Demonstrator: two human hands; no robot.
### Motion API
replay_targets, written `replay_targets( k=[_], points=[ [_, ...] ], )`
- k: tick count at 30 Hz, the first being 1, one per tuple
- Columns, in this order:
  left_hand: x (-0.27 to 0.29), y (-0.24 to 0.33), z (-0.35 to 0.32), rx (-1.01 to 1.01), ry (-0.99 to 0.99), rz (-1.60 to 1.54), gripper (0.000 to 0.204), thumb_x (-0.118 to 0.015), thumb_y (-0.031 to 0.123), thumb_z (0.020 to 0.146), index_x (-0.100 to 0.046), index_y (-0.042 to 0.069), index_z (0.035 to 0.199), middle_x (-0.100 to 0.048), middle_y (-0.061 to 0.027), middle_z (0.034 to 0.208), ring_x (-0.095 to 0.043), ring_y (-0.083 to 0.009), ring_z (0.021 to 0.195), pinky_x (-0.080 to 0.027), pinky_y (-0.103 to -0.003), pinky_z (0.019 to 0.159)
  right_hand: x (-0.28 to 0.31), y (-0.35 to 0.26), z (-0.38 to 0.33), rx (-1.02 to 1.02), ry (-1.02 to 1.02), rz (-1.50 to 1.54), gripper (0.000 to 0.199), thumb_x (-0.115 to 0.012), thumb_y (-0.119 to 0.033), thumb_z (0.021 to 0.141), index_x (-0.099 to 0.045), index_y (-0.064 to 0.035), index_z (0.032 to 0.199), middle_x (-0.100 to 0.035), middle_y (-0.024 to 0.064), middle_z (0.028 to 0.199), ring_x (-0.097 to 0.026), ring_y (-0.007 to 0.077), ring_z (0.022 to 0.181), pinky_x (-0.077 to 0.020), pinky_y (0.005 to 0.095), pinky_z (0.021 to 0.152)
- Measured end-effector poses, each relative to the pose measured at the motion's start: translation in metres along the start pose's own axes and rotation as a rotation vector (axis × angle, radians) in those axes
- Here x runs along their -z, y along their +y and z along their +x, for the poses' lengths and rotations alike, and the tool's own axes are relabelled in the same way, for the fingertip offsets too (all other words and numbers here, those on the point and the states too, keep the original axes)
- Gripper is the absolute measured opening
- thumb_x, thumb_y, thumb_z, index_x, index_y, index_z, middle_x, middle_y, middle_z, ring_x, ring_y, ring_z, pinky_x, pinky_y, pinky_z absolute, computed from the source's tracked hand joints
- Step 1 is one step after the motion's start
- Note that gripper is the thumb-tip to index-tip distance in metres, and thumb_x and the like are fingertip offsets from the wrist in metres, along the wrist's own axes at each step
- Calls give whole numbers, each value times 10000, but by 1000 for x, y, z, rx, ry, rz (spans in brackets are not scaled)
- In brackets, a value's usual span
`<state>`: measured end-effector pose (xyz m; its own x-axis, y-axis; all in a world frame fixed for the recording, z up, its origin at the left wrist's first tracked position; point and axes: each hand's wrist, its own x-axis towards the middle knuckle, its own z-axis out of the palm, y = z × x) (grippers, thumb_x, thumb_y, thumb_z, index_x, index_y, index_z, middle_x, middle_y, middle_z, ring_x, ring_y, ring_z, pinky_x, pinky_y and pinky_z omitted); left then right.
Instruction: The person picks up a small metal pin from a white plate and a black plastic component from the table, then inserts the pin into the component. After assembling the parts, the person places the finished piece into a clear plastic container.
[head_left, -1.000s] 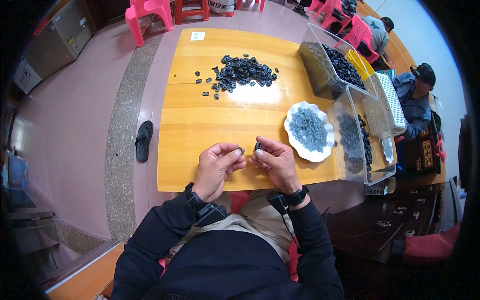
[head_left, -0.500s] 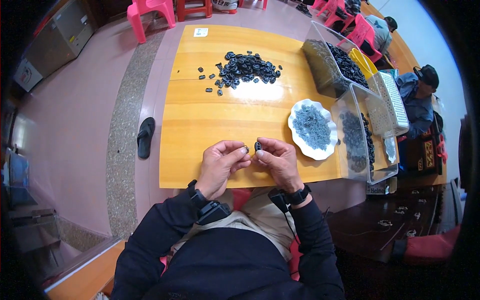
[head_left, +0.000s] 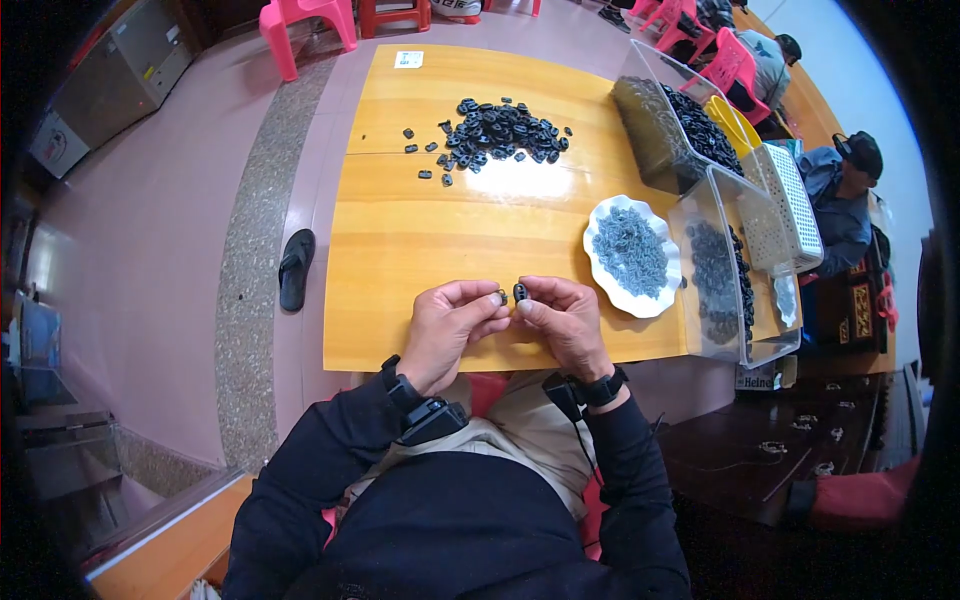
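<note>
Close together above the table's near edge, both my hands hold small parts. Between the thumb and fingers of my right hand [head_left: 567,322] is a black oval cord-lock part [head_left: 520,292], held upright with small holes showing. My left hand [head_left: 447,328] pinches a tiny part [head_left: 502,297], too small and covered to name. The two parts are a short gap apart. Farther off lies a loose pile of similar black cord-lock parts [head_left: 505,135]. To the right of my hands, a white scalloped plate [head_left: 640,308] holds many tiny grey pieces that look like springs [head_left: 628,252].
Two clear plastic bins, a far one [head_left: 640,120] and a near one [head_left: 708,345], hold black parts along the right side. Beside them are a yellow container [head_left: 733,125] and a white perforated basket [head_left: 790,205]. A person [head_left: 845,200] sits beyond them. A black slipper [head_left: 296,270] lies on the floor.
The whole view has shifted slightly, so the table and its contents appear a little to the right. Both hands keep their grips, and the two parts remain close to each other.
</note>
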<state>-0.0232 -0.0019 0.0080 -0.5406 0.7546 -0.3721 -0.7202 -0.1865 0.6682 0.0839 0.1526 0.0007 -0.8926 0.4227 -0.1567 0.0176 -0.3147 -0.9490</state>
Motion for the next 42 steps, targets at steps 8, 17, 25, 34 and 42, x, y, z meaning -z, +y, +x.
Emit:
replay_targets(
  k=[8, 17, 25, 34, 42],
  points=[
    [-1, -1, 1, -22, -1, -3, 187, -601, 42, 894, -577, -53, 1053, -650, -118, 920, -660, -159, 783, -575, -245, 724, 3, 2, 0, 23, -33, 15, 270, -672, 3, 832, -630, 38, 1097, -676, 90, 950, -639, 113, 794, -535, 231, 708],
    [1, -2, 0, -12, -18, 2, 181, -607, 46, 892, -581, -48, 1045, -651, -113, 914, -659, -157, 776, -573, -247, 721, 2, 3, -1, 22, -35, 3, 272, -671, -3, 837, -627, 35, 1103, -675, 85, 949, -636, 112, 812, -533, 227, 716],
    [0, -2, 0, -20, -21, 22, 166, -608, 42, 889, -588, -41, 1032, -653, -113, 909, -658, -153, 770, -573, -252, 722, 3, 3, 0, 22, -65, -16, 275, -667, -4, 842, -621, 33, 1110, -675, 85, 950, -640, 121, 820, -536, 237, 725],
    [1, -3, 1, -4, -46, 32, 142, -627, 35, 878, -602, -20, 1006, -657, -97, 927, -652, -143, 779, -574, -253, 734, 3, 0, -1, 34, -130, -22, 266, -653, 2, 852, -617, 33, 1113, -674, 96, 985, -642, 132, 855, -530, 242, 755],
    [2, -5, 1, -4, -55, 55, 143, -642, 42, 871, -617, -20, 997, -663, -94, 929, -649, -140, 777, -568, -254, 733, 3, -2, -3, 30, -123, -26, 255, -666, -4, 843, -628, 47, 1090, -679, 102, 994, -643, 136, 868, -531, 254, 772]
  ],
)
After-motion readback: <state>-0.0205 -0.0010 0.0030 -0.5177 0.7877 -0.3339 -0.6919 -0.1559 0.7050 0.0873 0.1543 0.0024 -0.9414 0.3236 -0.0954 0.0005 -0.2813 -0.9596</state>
